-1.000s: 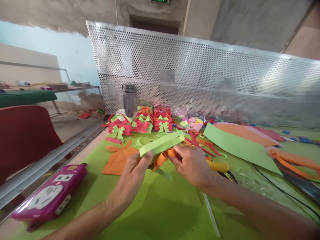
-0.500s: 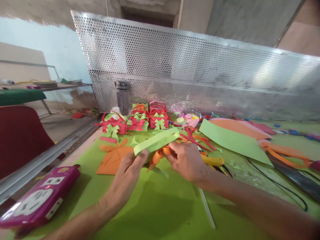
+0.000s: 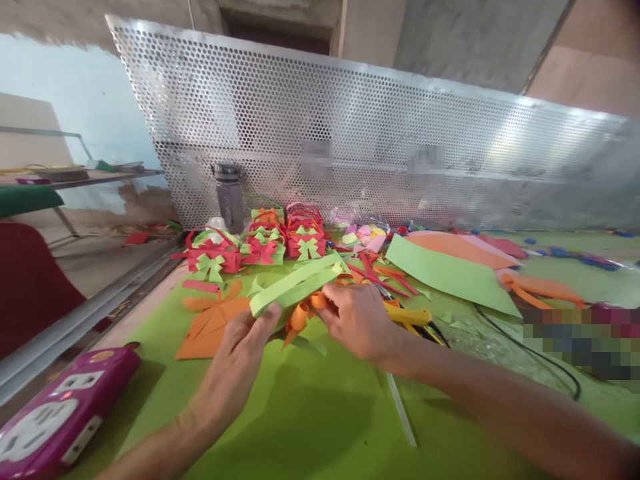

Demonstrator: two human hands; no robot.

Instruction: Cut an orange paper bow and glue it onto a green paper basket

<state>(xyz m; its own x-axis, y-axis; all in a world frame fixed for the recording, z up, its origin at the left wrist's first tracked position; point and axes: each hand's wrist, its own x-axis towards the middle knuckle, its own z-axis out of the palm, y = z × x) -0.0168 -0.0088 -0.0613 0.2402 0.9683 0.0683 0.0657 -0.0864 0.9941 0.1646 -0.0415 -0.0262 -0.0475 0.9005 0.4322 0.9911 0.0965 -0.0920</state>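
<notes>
My left hand (image 3: 240, 357) pinches the near end of a folded light green paper strip (image 3: 295, 283) that slants up to the right. My right hand (image 3: 357, 320) grips the same piece at its middle, where orange paper curls (image 3: 303, 313) hang under it. Both hands hover just above the green sheet (image 3: 310, 413) covering the table. Beyond the strip stand several finished red and green paper baskets with bows (image 3: 260, 243).
An orange cut-out (image 3: 210, 320) lies left of my hands. A purple power strip (image 3: 55, 417) sits at the near left edge. Yellow-handled tool (image 3: 413, 315), green and orange sheets (image 3: 450, 270), a black cable (image 3: 530, 350) lie right. A bottle (image 3: 229, 197) stands before the perforated metal screen (image 3: 350, 133).
The view has swung to the right, so everything sits further left in the picture. My hands keep the same hold on the green strip.
</notes>
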